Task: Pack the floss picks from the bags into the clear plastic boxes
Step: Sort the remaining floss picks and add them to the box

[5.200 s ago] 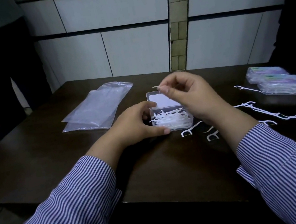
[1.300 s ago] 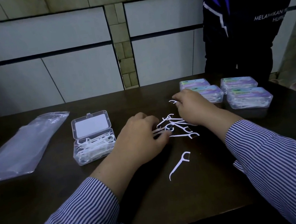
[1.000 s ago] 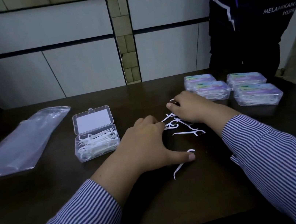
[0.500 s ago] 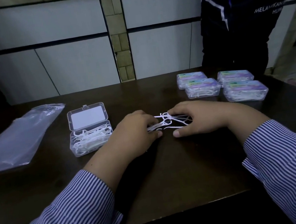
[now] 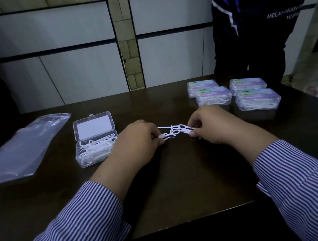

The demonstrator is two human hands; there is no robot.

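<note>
A small bunch of white floss picks (image 5: 174, 131) is gathered between my two hands at the middle of the dark table. My left hand (image 5: 138, 142) pinches the bunch at its left end, and my right hand (image 5: 212, 124) pinches its right end. Left of my left hand stands an open clear plastic box (image 5: 96, 148) holding several white picks, its lid (image 5: 93, 126) folded back with a white label inside. An empty clear bag (image 5: 21, 147) lies flat at the far left.
Several closed clear boxes (image 5: 254, 99) with coloured labels, filled with picks, sit at the back right of the table (image 5: 185, 188). A person in dark clothing (image 5: 263, 22) stands behind them. A tiled wall runs behind the table.
The loose picks scattered on the table were swept together by both hands into one bunch. My hands now pinch it from either side.
</note>
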